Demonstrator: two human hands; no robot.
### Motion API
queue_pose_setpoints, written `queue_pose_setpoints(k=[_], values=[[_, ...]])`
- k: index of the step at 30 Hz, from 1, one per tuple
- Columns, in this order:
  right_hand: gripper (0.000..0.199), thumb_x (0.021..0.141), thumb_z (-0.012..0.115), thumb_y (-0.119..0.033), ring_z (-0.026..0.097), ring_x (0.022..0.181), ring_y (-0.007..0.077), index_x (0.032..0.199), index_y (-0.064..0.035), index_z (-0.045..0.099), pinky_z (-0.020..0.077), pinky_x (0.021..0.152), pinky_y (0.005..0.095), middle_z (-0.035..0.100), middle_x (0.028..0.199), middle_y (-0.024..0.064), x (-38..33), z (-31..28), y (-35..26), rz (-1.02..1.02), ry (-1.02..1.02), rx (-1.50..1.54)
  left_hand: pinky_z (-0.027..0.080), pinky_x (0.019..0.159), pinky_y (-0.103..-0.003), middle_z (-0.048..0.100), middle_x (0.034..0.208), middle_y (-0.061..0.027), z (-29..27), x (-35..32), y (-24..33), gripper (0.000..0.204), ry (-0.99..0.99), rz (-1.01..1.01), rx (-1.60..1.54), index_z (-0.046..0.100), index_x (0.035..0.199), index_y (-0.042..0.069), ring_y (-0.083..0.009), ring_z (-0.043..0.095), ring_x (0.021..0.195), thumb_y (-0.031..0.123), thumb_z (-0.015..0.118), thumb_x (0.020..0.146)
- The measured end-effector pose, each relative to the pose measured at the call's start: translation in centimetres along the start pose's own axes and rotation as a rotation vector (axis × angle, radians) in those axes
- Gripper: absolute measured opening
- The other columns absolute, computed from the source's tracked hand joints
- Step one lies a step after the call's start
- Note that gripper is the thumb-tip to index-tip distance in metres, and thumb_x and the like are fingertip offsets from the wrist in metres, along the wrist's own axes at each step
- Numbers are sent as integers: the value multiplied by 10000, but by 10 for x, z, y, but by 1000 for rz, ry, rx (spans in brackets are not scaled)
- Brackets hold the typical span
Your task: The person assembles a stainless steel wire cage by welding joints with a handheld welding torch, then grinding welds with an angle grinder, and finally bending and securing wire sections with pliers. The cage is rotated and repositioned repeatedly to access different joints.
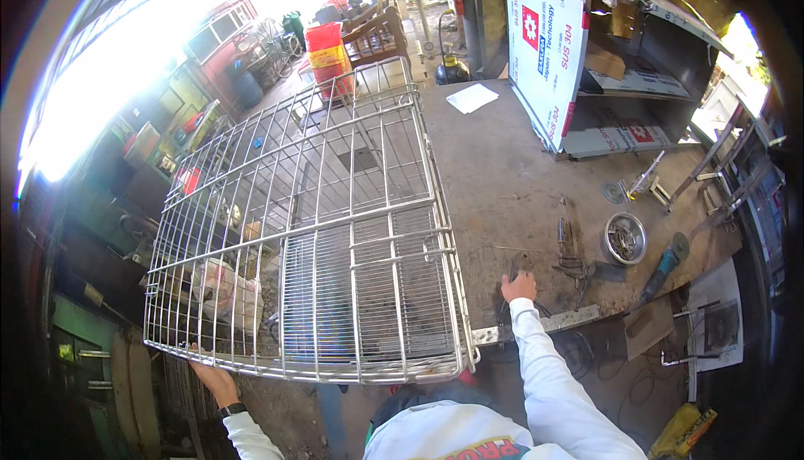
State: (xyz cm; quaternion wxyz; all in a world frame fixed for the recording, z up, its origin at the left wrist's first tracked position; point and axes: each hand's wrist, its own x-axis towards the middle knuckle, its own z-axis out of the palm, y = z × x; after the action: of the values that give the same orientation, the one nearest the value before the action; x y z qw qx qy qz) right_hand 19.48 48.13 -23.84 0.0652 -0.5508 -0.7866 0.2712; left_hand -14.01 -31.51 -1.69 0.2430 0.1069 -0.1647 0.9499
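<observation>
A large wire cage (311, 230) of bright metal rods takes up the left and middle of the view, tilted and reaching past the left side of the workbench (477, 184). At its near left corner my left hand (216, 383) grips the bottom rim; the fingertips are partly hidden behind the rods. My right hand (520, 287) is low over the bench's front edge, to the right of the cage. Its fingers are closed around something dark and thin that I cannot make out. Dark cable or tool parts lie beside it.
Right of my right hand lie a long metal hand tool (568, 238), a steel bowl (626, 238) of small metal pieces and a teal angle grinder (660, 274). A film-covered sheet-metal cabinet (546, 62) stands at the back right. White paper (472, 98) lies farther back.
</observation>
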Motion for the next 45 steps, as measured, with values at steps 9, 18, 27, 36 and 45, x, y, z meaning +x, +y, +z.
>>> queue_pose_setpoints(k=[9, 18, 27, 36, 45], values=[[474, 1059, 517, -392, 663, 1049, 216, 1261, 27, 607, 506, 963, 355, 694, 1150, 109, -55, -198, -179, -712, -181, 1142, 367, 1160, -425, 501, 1473, -137, -96, -28, -268, 574, 908, 577, 1558, 456, 1461, 35, -285, 503, 1326, 456, 406, 1074], [458, 1074, 491, -391, 662, 955, 164, 1327, -20, 583, 506, 920, 354, 686, 1067, 90, -26, -178, -159, -712, -354, 1206, 369, 1158, -423, 511, 1463, -138, -179, -133, -305, 568, 1286, -22, 1611, 464, 1454, 30, -282, 510, 1318, 450, 403, 1077], [549, 1064, 468, -429, 673, 993, 238, 1335, 46, 515, 523, 930, 375, 700, 1051, 172, -9, -229, -134, -642, -183, 1375, 372, 1157, -420, 522, 1453, -138, -213, 3, -305, 562, 859, -234, 1766, 472, 1446, 25, -279, 517, 1311, 444, 400, 1079], [356, 1004, 570, -210, 636, 1080, 215, 1283, 9, 545, 489, 981, 351, 660, 1119, 136, -161, -200, -144, -416, 223, 1567, 374, 1156, -417, 532, 1443, -139, -172, 260, -342, 556, 331, -75, 1780, 480, 1439, 21, -276, 525, 1303, 437, 396, 1081], [646, 980, 629, -254, 474, 1317, 288, 1478, 27, 329, 331, 1141, 410, 470, 1406, 200, -289, -136, -219, -598, 87, 1473, 377, 1154, -415, 542, 1433, -140, -161, 352, -332, 550, 206, -173, 1853, 488, 1431, 16, -274, 532, 1296, 431, 393, 1083]])
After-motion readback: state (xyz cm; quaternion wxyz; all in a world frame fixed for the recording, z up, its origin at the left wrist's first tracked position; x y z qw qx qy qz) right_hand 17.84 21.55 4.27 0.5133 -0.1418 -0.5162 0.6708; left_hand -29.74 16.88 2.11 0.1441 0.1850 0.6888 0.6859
